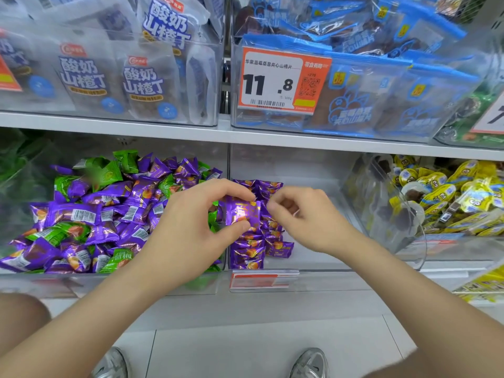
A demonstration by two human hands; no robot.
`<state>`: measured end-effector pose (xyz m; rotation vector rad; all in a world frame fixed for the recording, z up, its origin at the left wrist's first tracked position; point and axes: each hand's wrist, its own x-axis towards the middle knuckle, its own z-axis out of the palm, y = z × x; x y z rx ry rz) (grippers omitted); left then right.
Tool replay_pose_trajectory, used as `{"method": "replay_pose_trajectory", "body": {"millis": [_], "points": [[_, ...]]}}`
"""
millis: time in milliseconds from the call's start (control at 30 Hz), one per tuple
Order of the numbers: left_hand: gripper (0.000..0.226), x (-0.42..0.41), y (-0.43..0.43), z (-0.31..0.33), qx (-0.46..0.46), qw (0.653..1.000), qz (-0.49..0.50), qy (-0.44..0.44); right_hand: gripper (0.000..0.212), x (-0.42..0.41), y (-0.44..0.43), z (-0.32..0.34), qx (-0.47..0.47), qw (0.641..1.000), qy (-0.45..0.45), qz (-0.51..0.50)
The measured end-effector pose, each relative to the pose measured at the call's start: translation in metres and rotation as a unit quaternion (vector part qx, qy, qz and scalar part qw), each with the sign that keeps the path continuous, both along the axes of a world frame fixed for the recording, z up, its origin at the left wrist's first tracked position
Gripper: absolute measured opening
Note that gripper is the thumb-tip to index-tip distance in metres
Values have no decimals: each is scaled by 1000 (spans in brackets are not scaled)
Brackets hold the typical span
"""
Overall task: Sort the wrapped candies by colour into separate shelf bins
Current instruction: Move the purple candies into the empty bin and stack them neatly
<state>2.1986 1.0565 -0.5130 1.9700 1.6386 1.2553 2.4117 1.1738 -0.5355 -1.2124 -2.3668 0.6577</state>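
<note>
Head view: left hand (201,214) pinches purple candy (241,214).

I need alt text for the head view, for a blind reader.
A left hand pinches a purple candy over the middle bin, which holds only purple candies; the right hand curls beside it. The left bin mixes purple and green candies.

One shiny purple candy (241,214) stands upright above the middle bin (300,167). Stacked purple candies (249,251) lie at its 6 o'clock, a purple-and-green heap (103,214) at 9.
</note>
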Motion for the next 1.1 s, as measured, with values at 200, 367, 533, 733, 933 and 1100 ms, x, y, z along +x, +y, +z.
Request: {"method": "replay_pose_trajectory", "body": {"millis": [200,367,533,733,933,1100], "points": [[54,5,0,3,26,998,-56,15,25,-5,-34,37,-284,927,229,84],[46,5,4,-14,50,995,8,86,20,14,-14,26,-74,997,36,-10],[50,6,6,-29,-21,992,59,106,23,31,-3,5,-24,977,-206,40],[41,7,11,-27,-31,991,66,112,25,12,-4,-16,26,970,-237,43],[29,5,11,-28,-35,992,60,105,30,7,-2,-16,59,963,-258,51],[26,3,11,-29,-33,993,53,102,24,2,-3,-18,30,969,-239,56]]}}
